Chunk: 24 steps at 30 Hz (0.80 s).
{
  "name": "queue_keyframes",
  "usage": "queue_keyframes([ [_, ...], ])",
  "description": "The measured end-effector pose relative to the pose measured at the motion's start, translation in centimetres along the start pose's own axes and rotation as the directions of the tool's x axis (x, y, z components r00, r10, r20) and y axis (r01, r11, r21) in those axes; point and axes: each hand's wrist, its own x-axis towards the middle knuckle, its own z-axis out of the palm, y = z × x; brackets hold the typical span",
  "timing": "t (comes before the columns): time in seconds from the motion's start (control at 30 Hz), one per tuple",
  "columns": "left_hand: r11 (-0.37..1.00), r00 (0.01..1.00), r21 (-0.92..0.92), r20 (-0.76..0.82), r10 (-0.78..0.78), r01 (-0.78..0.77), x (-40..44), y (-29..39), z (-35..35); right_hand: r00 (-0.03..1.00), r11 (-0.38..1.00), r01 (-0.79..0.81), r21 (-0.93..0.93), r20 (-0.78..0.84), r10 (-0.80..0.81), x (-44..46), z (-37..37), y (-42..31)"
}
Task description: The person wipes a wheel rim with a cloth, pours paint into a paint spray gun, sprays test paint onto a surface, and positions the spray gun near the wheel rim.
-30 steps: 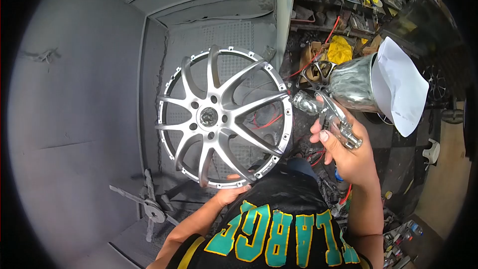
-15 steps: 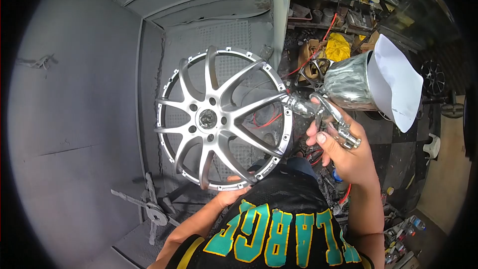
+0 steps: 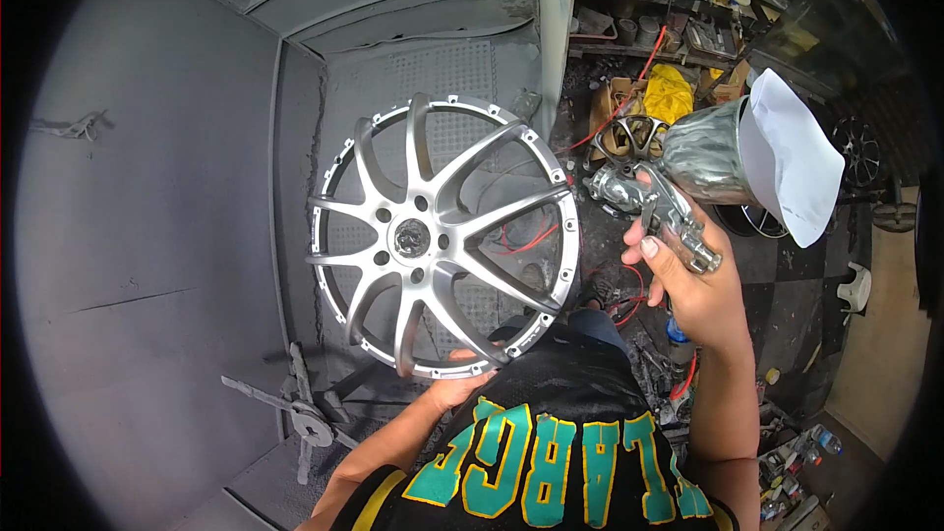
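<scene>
A silver multi-spoke wheel rim (image 3: 413,236) faces up in the middle of the view, with a dark hub hole and several bolt holes around it. My left hand (image 3: 460,381) grips its lower edge; most of the fingers are hidden beneath the rim. To the right of the wheel, my right hand (image 3: 688,275) is wrapped round the handle of a metal spray gun (image 3: 657,202). The gun's nozzle points left toward the wheel, a small gap away from it. A paint-smeared metal cup (image 3: 706,155) sits on the gun, with white paper (image 3: 792,157) over its wide end.
Grey booth walls (image 3: 147,206) stand at the left and back. A metal stand with arms (image 3: 311,423) is at lower left. Cluttered shelves (image 3: 639,34), a yellow bag (image 3: 669,93) and another wheel (image 3: 857,152) lie to the right. A red hose (image 3: 688,377) hangs below my right hand.
The spray gun in my right hand has moved right, away from the wheel's edge, and slightly tilted. My left hand and the wheel have hardly moved.
</scene>
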Motion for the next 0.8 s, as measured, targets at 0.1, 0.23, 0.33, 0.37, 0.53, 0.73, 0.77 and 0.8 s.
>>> queue_keyframes([
  [0.1, 1.0, 1.0, -0.022, -0.012, 0.004, -0.004, -0.1, -0.2, 0.2, 1.0, 1.0, -0.009, 0.002, 0.013, 0.009, -0.5, 0.2, -0.5],
  [0.23, 0.999, 1.0, -0.039, -0.016, -0.003, 0.002, -0.1, -0.5, 0.2, 0.997, 0.999, -0.047, 0.003, 0.063, 0.046, -1.2, 0.5, -1.0],
  [0.33, 0.998, 0.999, -0.027, -0.01, 0.047, -0.047, 0.1, -0.5, 0.2, 0.987, 0.993, -0.107, 0.043, 0.124, 0.101, -1.5, 0.5, -1.3],
  [0.37, 1.0, 1.0, 0.007, -0.008, 0.023, -0.023, 0.0, 0.0, 0.2, 0.987, 0.993, -0.107, 0.043, 0.125, 0.101, -1.6, 0.5, -1.4],
  [0.53, 0.999, 1.0, 0.035, -0.008, 0.023, -0.022, 0.0, -0.1, 0.1, 0.981, 0.989, -0.124, 0.076, 0.162, 0.111, -1.4, 0.7, -0.7],
  [0.73, 0.998, 1.0, 0.056, -0.01, 0.011, -0.01, 0.0, 0.1, 0.0, 0.995, 0.997, -0.071, 0.021, 0.072, 0.069, -0.5, 0.4, 0.1],
  [0.77, 0.999, 1.0, 0.047, -0.011, 0.008, -0.007, -0.1, 0.0, 0.0, 0.997, 0.998, -0.052, 0.021, 0.063, 0.051, -0.5, 0.3, 0.2],
  [0.8, 0.999, 1.0, 0.037, -0.013, 0.004, -0.004, -0.1, 0.0, 0.0, 0.997, 0.998, -0.064, 0.014, 0.049, 0.063, -0.5, 0.2, 0.1],
])
